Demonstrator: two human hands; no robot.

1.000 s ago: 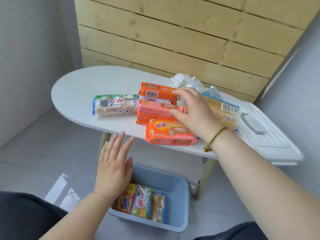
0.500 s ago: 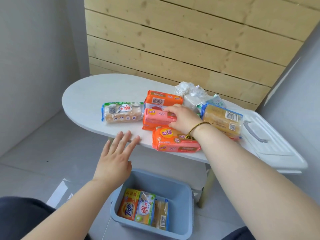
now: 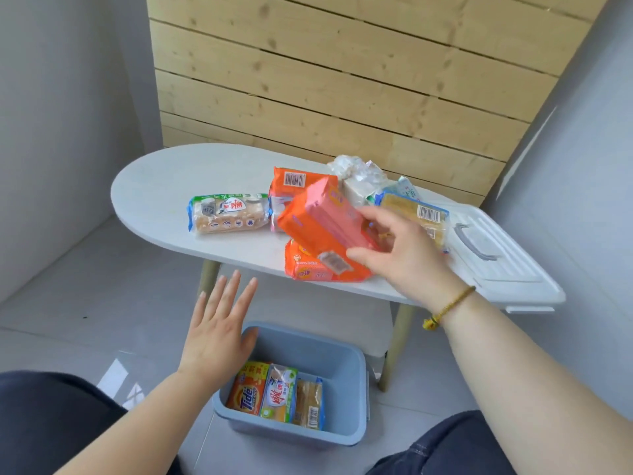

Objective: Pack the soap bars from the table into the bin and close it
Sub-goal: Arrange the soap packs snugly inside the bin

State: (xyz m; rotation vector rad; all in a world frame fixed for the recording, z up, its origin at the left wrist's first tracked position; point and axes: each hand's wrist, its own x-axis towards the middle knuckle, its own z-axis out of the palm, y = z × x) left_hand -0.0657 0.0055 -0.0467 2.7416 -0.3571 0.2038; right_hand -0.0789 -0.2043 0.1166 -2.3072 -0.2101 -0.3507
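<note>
The right hand [image 3: 400, 255] grips an orange-and-pink plastic-wrapped soap pack [image 3: 325, 221] by its near end and holds it tilted above the white oval table [image 3: 164, 186], over another orange wrapped soap pack [image 3: 308, 269] lying at the near edge; the digits "202" show on that one's wrapper, the rest of its print too small to read. A third orange pack with a barcode [image 3: 291, 181] lies farther back. To the left lies a clear-wrapped beige soap bar with a green-and-blue label [image 3: 227, 212] bearing red Chinese characters. To the right lies a yellow bar in clear wrap with a barcode [image 3: 416, 214], with crumpled white plastic [image 3: 356, 171] behind it. The white bin lid with a grey handle [image 3: 496, 258] rests on the table's right end. The left hand [image 3: 219, 330] hovers flat with fingers spread, empty, above the left rim of the blue plastic bin [image 3: 329, 358] on the floor. Inside stand three bars: an orange "Tide" pack [image 3: 248, 394], a green-and-yellow pack [image 3: 279, 397] with red characters, and a clear-wrapped amber bar [image 3: 308, 404].
</note>
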